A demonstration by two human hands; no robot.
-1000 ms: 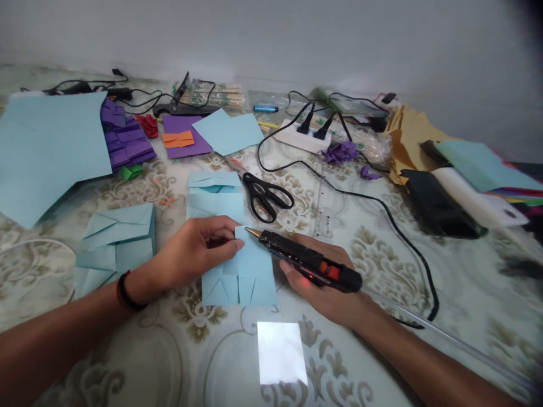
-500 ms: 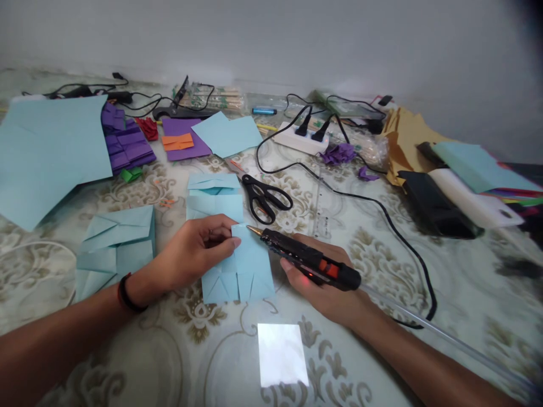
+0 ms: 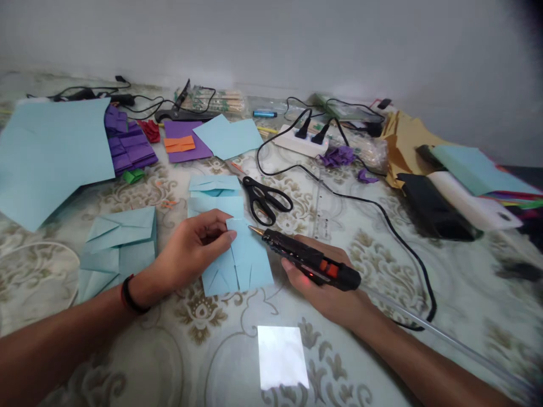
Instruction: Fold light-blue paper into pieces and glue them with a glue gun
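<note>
Black glue gun (image 3: 311,259) with a pointed metal nozzle (image 3: 257,230), beside light-blue folded paper (image 3: 251,249)
The paper lies between the hands: the left hand (image 3: 197,243) pinches it near its far end, while the right hand (image 3: 320,297) wraps around the gun, nozzle close to the right edge, contact unclear. Keeping the pinch clear of the nozzle and drawing it evenly should leave a thin, neat bead.

A slanted black glue gun (image 3: 310,257) has its metallic tip beside the creased, folded blue paper (image 3: 251,255).
</note>
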